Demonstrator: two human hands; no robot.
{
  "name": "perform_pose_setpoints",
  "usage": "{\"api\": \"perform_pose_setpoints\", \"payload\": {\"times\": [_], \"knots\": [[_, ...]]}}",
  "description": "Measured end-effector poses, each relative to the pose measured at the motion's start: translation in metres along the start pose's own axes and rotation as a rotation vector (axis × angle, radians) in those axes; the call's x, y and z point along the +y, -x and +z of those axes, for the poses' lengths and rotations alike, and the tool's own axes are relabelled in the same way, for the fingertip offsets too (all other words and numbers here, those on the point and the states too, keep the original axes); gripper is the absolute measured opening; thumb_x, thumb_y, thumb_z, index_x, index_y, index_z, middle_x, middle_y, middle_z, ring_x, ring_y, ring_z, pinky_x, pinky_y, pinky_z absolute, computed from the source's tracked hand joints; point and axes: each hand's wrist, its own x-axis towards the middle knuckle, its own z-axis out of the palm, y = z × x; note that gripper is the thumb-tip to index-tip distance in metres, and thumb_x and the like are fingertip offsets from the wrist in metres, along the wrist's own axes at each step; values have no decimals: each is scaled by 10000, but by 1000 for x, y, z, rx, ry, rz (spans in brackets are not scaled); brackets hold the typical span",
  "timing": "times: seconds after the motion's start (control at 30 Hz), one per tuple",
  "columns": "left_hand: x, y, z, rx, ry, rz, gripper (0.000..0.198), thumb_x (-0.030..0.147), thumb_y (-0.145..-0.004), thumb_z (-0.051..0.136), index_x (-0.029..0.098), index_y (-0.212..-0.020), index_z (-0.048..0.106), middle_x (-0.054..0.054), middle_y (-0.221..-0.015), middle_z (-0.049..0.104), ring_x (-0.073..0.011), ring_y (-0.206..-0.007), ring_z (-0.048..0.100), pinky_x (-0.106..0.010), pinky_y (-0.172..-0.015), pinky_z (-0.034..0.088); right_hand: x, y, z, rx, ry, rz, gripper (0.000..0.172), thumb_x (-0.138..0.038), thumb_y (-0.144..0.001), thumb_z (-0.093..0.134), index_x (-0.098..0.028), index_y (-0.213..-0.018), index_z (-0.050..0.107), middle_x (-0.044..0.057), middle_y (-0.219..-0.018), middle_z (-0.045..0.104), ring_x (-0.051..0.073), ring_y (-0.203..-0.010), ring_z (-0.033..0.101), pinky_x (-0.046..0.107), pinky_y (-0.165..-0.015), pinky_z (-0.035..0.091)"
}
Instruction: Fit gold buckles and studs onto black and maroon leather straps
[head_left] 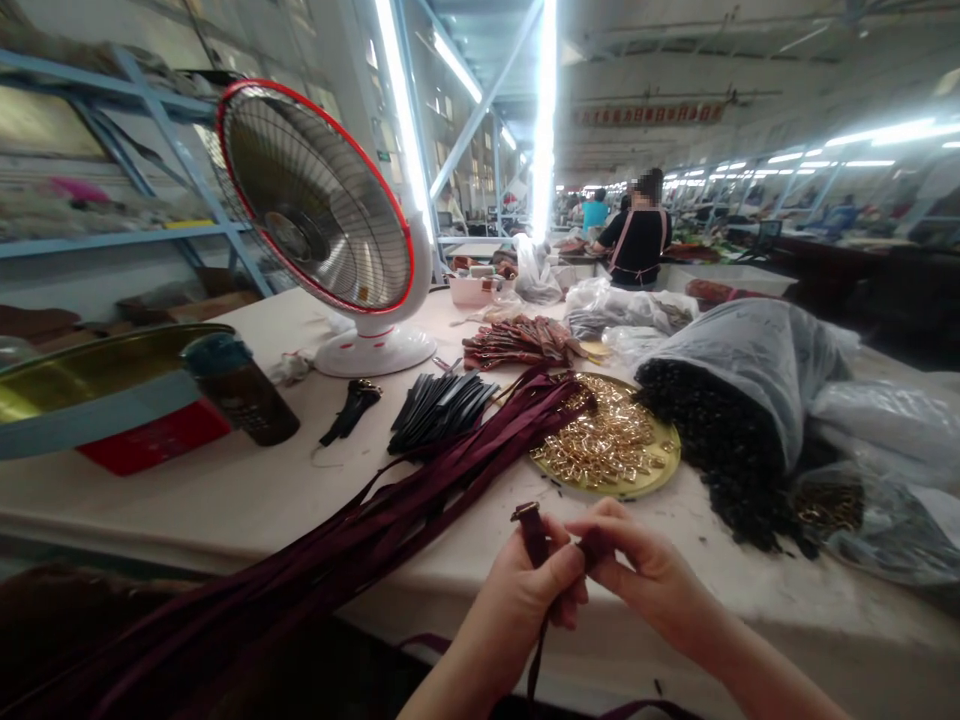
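Observation:
Near the table's front edge, my left hand point(544, 575) is closed on a dark maroon strap point(533, 535). A small metal buckle point(525, 511) sits at the strap's upper end, above my left fingers. My right hand point(630, 555) pinches another part of the maroon strap just beside the left thumb. The strap's tail hangs down below my left hand. Behind the hands stands a round gold tray point(667, 462) heaped with gold metal buckles point(607, 440). A bundle of long maroon straps point(442, 490) runs from that tray down over the table edge at the left.
Black strips point(435, 412) and brown strips point(525, 342) lie behind. A fan point(322, 210), a dark bottle point(240, 390) and a large gold-lined tray point(97, 370) stand left. At right, a plastic bag point(750, 350) spills small black pieces point(720, 450). A person point(637, 235) stands farther back.

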Motion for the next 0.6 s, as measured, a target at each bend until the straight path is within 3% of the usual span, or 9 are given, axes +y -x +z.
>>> {"api": "perform_pose_setpoints", "payload": {"times": [0.1,0.17,0.23,0.3,0.4,0.47,0.6], "knots": [[-1,-5,-7,-83,-113,21,233,385,-808,531,153,-815,507,-9,-684,568,-95,-582,521,-203,-561,401,-7,3,-14,3,4,-47,121,-284,-811,581,-261,-912,645,31,-900,517,158,-847,523,271,-750,452],[-3,-8,-12,-8,-273,93,255,391,-849,450,147,-881,517,-26,-744,567,-124,-681,546,-241,-664,429,-14,6,-22,15,-94,45,123,-302,-841,541,-236,-908,621,44,-955,550,163,-890,525,279,-787,441],[-2,-10,-15,94,-475,137,288,395,-874,370,147,-952,495,-18,-700,544,-143,-642,538,-267,-632,433,-19,6,-24,3,-250,179,173,-336,-878,477,-205,-900,588,47,-897,587,151,-835,541,278,-766,438],[1,-11,-14,154,-732,176,308,374,-888,307,152,-1019,477,-29,-686,552,-175,-627,548,-295,-602,429,-19,3,-19,-26,-393,272,212,-365,-890,449,-183,-855,551,20,-743,584,130,-722,540,260,-701,435],[9,-11,-9,149,-1086,356,283,278,-885,307,171,-1064,498,-106,-915,619,-244,-888,580,-359,-764,429,-18,-5,-3,-47,-461,334,244,-406,-864,484,-170,-804,502,-32,-578,493,89,-541,465,208,-546,393],[14,-10,-5,131,-1181,432,287,236,-880,303,175,-1067,511,-121,-998,621,-261,-962,571,-378,-813,423,-19,-9,6,-62,-469,342,271,-425,-847,507,-162,-781,490,-51,-530,440,64,-469,389,178,-464,323],[19,7,2,141,-1220,413,278,212,-869,312,166,-998,553,-107,-882,655,-257,-865,611,-365,-762,456,-30,2,15,-128,-556,369,294,-450,-827,526,-156,-806,515,-60,-507,404,45,-432,323,170,-419,244]]}}
